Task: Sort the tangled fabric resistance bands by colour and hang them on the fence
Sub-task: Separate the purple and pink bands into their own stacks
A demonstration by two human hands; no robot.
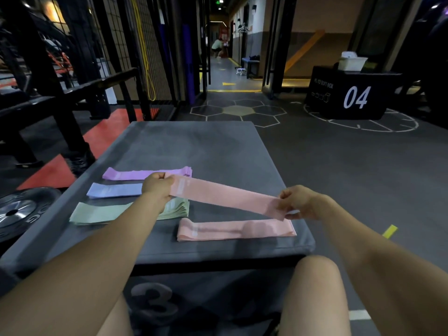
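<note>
Knees nearest; grey plyo box point(218, 151) beyond. Left hand point(157, 187) and right hand point(299, 202) pinch pink band point(225, 197) taut. Under fingers: pink stack point(236, 230); green stack point(101, 213), blue stack point(114, 190), purple stack point(135, 174) beside the left.

arms: two forearms, bare from the near edge of the view up to the wrists, no sleeves in view
left hand point(157, 187): bare, no glove; no ring, watch or band visible on it
right hand point(299, 202): bare, no glove; wrist bare as well
legs: two bare knees and thighs on the near side of the grey surface point(218, 151), no trouser or shorts hem in view
markings: none to be made out on arms or hands
</note>
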